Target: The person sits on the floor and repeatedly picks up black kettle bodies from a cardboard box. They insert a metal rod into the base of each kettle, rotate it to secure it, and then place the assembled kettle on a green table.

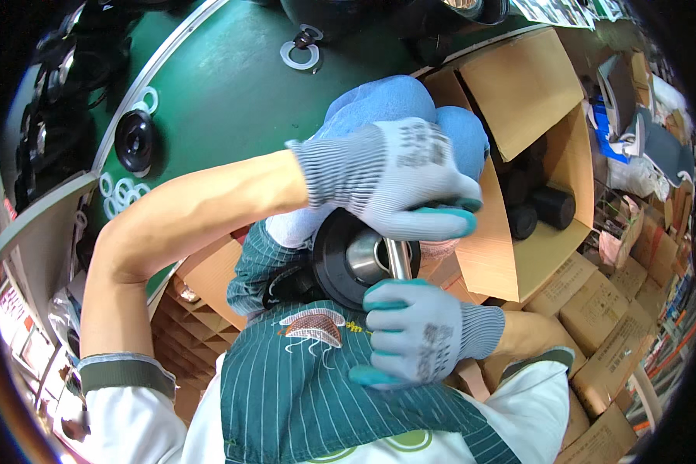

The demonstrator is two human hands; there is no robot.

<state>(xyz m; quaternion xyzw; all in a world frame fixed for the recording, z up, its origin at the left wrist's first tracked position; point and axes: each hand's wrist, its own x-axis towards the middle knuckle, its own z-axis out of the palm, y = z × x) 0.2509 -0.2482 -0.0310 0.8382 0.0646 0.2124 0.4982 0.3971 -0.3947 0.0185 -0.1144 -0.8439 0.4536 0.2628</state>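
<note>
brown cartons (598,303) at right, green surface (228,97) ahead

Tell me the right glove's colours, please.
The right glove is grey, teal-tipped, with dark print; best in the head view.

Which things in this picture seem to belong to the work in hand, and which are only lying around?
Apparently in use:
- gloved left hand and right hand
- metal tube between them
- black round part beneath

Apparently lying around:
- black disc, white rings
- open carton, black cylinders inside
- stacked cartons
</note>
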